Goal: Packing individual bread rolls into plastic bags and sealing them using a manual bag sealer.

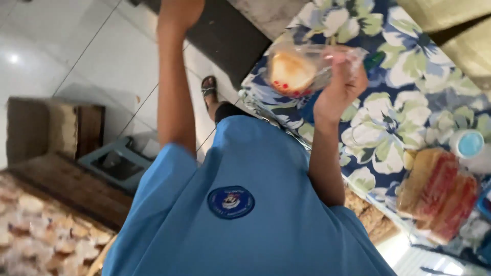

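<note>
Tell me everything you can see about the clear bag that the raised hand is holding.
The clear plastic bag is thin, glossy and crinkled. Inside it sits a round, pale golden bun, and small red marks show on the plastic low on its front. One hand grips the bag at its right side, fingers closed over the plastic, and holds it in the air over the blue floral cloth. Nothing else touches it. Motion blur hides finer detail.

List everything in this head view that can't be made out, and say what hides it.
- Left hand: fingers cut off by the top edge.
- Bun in the clear bag held by the right hand: motion-blurred.
- Wrapped bread packs: blurred, contents unclear.
- Shirt badge: too small.
</note>
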